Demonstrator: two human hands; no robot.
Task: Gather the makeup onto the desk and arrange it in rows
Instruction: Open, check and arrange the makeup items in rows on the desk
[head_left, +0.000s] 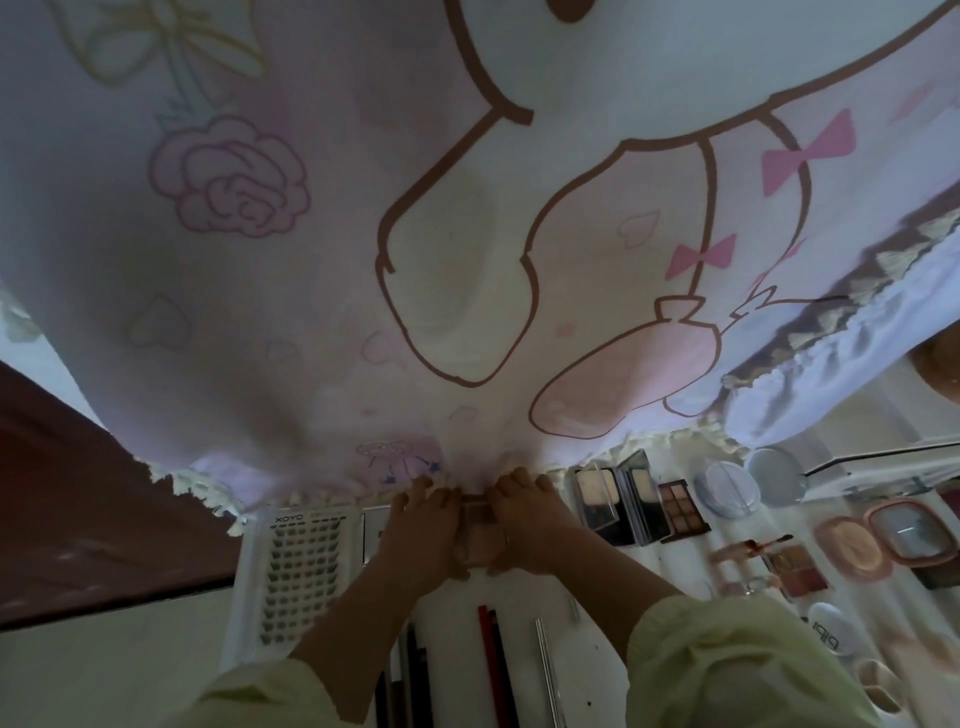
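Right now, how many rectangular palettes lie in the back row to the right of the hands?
3, side by side: first powder palette nearest the right hand, second powder palette beside it, eyeshadow palette farthest right. The cloth may hide more.

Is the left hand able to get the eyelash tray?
Probably yes: the eyelash tray lies uncovered close to the left hand, though that hand must first let go of the small palette.
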